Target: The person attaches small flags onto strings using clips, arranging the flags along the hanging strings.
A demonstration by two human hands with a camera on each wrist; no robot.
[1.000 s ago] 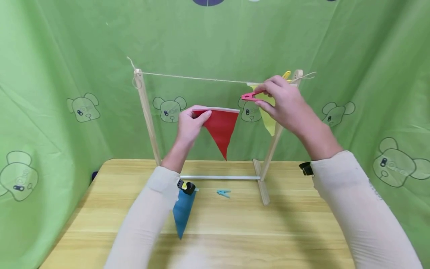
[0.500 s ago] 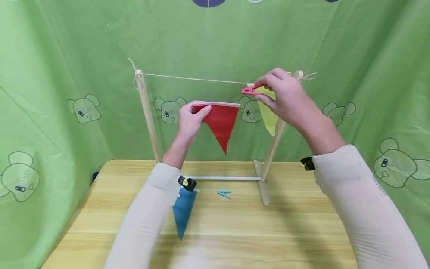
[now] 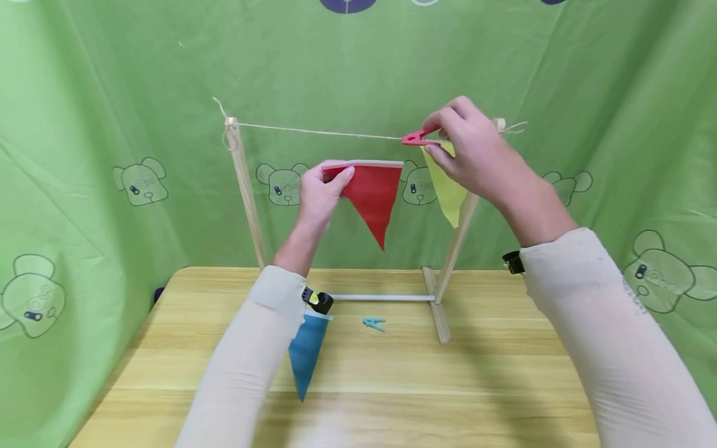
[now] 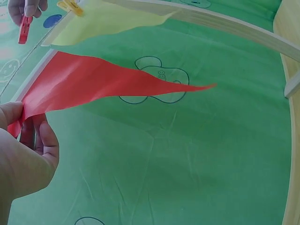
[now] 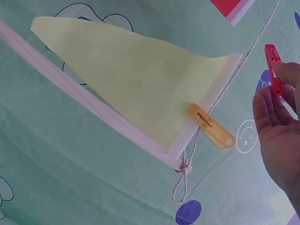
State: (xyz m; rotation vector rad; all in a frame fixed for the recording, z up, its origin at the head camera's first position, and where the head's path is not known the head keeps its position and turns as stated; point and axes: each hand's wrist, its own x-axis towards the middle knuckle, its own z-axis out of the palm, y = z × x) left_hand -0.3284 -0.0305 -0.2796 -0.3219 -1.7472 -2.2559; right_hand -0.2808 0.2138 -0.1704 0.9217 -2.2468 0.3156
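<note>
The left hand (image 3: 318, 198) pinches the white-edged top left corner of a red triangular flag (image 3: 372, 198), which hangs point down just below the string (image 3: 319, 130). Between thumb and fingers the right hand (image 3: 470, 149) holds a red clothespin (image 3: 414, 138), near the string in the head view and apart from it in the right wrist view. Behind that hand a yellow flag (image 3: 446, 186) hangs from the string, clipped by a yellow clothespin (image 5: 211, 127). The red flag and the red clothespin are apart.
Two wooden posts (image 3: 246, 193) carry the string, with a white bar (image 3: 381, 297) low between them. On the wooden table (image 3: 392, 386) lie a blue flag (image 3: 307, 351), partly behind the left wrist camera, and a light blue clothespin (image 3: 373, 323). Green cloth (image 3: 358, 68) hangs behind.
The left hand has raised the red flag towards the string. The right hand has moved up with the red clothespin, which now appears level with the string.
</note>
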